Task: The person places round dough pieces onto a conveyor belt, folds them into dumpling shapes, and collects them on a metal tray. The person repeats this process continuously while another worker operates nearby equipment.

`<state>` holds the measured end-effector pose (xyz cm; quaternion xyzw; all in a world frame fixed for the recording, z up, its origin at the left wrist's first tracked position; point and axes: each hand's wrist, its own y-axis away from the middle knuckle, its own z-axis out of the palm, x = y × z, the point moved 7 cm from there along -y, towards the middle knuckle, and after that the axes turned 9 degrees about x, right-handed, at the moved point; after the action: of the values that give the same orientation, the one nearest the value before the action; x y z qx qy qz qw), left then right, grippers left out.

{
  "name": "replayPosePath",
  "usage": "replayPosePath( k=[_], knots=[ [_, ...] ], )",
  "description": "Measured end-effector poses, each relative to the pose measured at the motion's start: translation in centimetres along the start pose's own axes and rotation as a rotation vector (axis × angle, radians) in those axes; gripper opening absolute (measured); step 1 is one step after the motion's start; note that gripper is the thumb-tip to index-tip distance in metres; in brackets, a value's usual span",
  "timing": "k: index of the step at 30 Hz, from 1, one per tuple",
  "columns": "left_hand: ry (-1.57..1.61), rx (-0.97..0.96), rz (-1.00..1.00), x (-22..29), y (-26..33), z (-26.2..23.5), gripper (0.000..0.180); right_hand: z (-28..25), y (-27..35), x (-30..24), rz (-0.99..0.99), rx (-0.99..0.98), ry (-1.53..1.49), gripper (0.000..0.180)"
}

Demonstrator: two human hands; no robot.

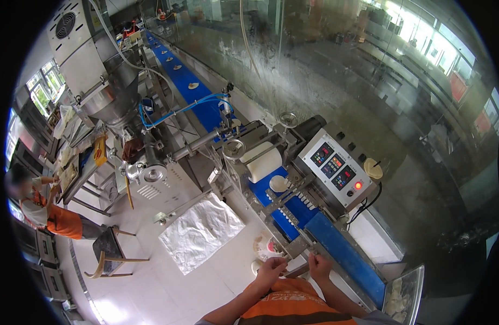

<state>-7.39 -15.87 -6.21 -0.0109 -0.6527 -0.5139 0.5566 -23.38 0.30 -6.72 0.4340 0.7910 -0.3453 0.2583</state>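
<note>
My left hand point(271, 272) is closed in front of my orange apron point(287, 298), its fingertips pinched together near the end of a dough-sheeting machine. My right hand point(319, 266) is curled closed beside the machine's metal frame. Whatever either hand holds, if anything, is hidden or too small to name. Just beyond them a blue belt point(284, 223) runs under a thick white roller or dough roll point(263, 162). On this belt lies a pale round dough piece point(278, 184), next to a row of small white pieces or rollers point(288, 215).
A control panel point(336, 169) with a lit red button stands right of the belt. A long blue conveyor point(180, 86) carries pale rounds into the distance. At the left stand a steel hopper point(114, 89), a chair point(109, 253) and a person in orange point(62, 221). A clear bin point(403, 297) sits lower right.
</note>
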Motion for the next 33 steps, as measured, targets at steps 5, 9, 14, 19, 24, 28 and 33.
replayPosePath(
  k=[5,9,14,19,24,28,33],
  knots=[
    [-0.021,-0.003,-0.001,0.6,0.1,0.1,0.034,0.3,0.3,0.8,0.026,-0.075,0.039,0.039],
    [-0.011,-0.012,0.010,0.6,0.2,0.2,0.034,0.2,0.3,0.5,0.025,-0.068,0.018,0.039],
    [-0.001,-0.029,0.011,0.2,0.2,0.4,0.034,0.1,0.3,0.4,0.002,-0.058,-0.003,0.039],
    [-0.024,-0.033,0.022,0.0,0.3,0.4,0.034,-0.1,0.5,0.4,0.002,-0.046,-0.005,0.038],
    [-0.036,-0.033,0.041,0.1,0.5,0.5,0.035,0.0,0.9,0.9,0.007,-0.048,-0.008,0.037],
    [-0.043,-0.049,0.038,0.0,0.5,0.6,0.036,-0.2,1.0,1.0,0.009,-0.059,-0.006,0.036],
    [-0.063,-0.045,0.046,-0.1,0.8,0.6,0.037,-0.2,1.3,1.0,0.002,-0.063,-0.030,0.038]
  ],
)
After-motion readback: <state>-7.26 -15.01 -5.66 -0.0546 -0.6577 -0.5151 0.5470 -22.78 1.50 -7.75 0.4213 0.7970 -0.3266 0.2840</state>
